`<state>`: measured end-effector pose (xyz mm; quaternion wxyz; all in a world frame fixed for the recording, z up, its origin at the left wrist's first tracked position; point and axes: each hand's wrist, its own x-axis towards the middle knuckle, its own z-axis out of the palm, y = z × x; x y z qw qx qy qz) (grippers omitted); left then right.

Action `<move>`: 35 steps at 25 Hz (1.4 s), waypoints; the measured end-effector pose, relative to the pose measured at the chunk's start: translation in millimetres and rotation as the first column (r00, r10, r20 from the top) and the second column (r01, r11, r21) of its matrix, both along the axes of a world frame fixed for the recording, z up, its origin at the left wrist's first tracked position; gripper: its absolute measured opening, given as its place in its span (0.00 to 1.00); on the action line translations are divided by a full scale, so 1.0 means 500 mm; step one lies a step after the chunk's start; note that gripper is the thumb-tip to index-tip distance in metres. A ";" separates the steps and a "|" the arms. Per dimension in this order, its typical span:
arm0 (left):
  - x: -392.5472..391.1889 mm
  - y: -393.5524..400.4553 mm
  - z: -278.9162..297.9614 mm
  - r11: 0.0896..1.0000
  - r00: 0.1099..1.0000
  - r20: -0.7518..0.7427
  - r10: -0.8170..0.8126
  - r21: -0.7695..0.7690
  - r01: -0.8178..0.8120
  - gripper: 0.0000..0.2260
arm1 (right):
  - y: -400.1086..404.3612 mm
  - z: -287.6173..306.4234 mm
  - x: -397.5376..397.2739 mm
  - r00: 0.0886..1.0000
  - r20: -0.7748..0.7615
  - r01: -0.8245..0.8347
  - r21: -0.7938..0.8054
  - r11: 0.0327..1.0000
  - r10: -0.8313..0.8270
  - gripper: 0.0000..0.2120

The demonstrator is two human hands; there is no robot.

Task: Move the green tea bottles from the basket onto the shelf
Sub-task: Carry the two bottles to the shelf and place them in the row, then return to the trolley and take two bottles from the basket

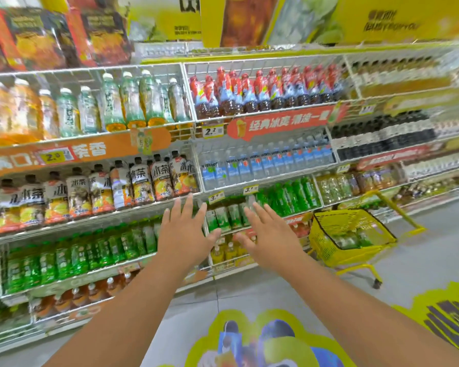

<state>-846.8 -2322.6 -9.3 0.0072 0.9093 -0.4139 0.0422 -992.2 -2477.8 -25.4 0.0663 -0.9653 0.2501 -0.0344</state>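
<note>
Hands reach forward side by side toward the shelf [133, 211], both bare forearms stretched out from the bottom of the view. The left hand [187, 235] is flat with its fingers spread wide apart and holds nothing; the right hand [272, 241] is the same, fingers splayed and empty, just to the right of the left one with a gap between the thumbs. Neither hand touches a bottle. Behind the gap between the hands, on the shelf, stands a short row of green tea bottles [227, 217] under yellow price tags [216, 198]. To the right of the shelf's lower tiers, on the grey floor [421, 260], sits a yellow basket [329, 250] on a wheeled frame, tilted, with more green tea bottles [351, 241] lying inside it; how many I cannot tell, as the view is blurred there. The basket is well apart from both hands, to the right of the right hand. On the shelf to the left of the hands, a tier of green bottles [90, 254] runs along at wrist height, and above it a tier of iced tea bottles with black caps [133, 182]. Higher on the shelf stand red-capped bottles [263, 88], with water bottles [263, 162] one tier below them. A coloured sticker [263, 337] covers the floor below the forearms.
</note>
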 end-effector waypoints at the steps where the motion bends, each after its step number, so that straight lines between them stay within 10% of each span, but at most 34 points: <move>1: -0.028 -0.036 0.008 1.000 1.000 0.010 -0.020 -0.002 0.020 0.36 | -0.030 0.008 -0.036 1.000 0.016 0.012 -0.013 1.000 -0.012 0.36; 15: -0.397 -0.552 0.011 0.951 0.952 0.004 -0.306 -0.041 0.305 0.36 | -0.469 0.023 -0.482 0.951 0.036 0.307 -0.012 0.952 -0.306 0.37; 35: -0.440 -1.397 -0.085 0.758 0.760 0.043 -0.648 -0.054 0.649 0.36 | -1.147 -0.030 -0.542 0.786 0.094 0.613 0.006 0.790 -0.611 0.47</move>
